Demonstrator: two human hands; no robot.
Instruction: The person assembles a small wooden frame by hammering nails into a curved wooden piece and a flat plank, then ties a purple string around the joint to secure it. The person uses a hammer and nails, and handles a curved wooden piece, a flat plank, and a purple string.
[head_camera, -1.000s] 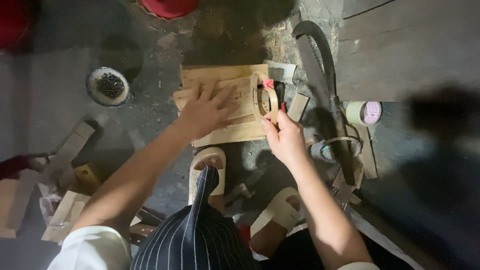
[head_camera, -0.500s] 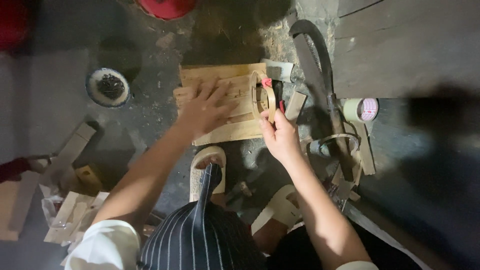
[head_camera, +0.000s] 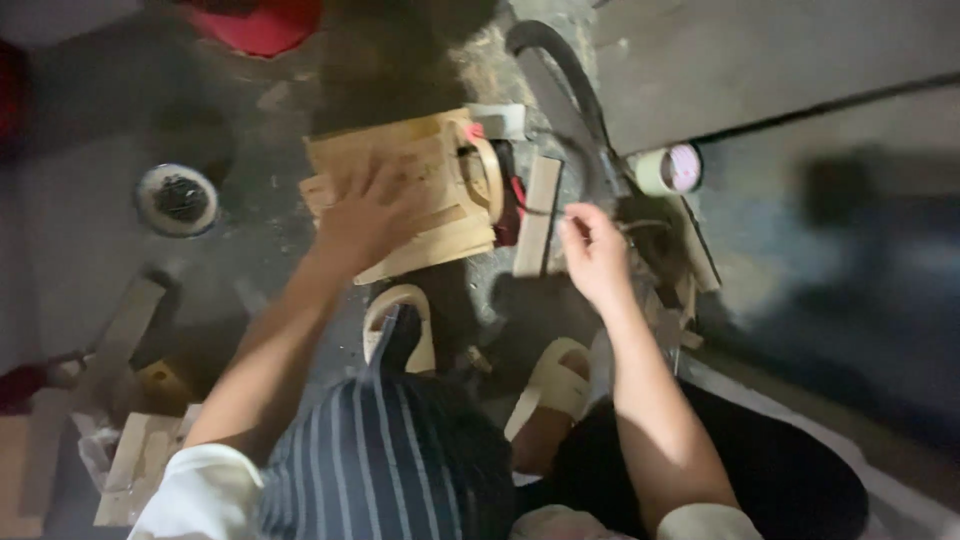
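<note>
— Head view, left side?
— Left hand (head_camera: 375, 212) open, fingers spread, pressed flat on the stack of wooden boards (head_camera: 420, 185) on the floor (head_camera: 250, 260), near the top middle of the view. Tape roll (head_camera: 485, 172) standing at the right edge of the boards.

— And right side?
— Right hand (head_camera: 593, 255) apart from the boards, near a small wooden block (head_camera: 537, 215) and beside a dark curved tool (head_camera: 570, 90). Fingers curled loosely; cannot tell if gripping something thin or nothing, too blurred.

— Around them?
— Round bowl (head_camera: 177, 200) with dark small pieces far left. Pale roll (head_camera: 668, 170) at right. Two light sandals (head_camera: 400, 325) below the boards. Wood scraps (head_camera: 130, 465) at lower left.
</note>
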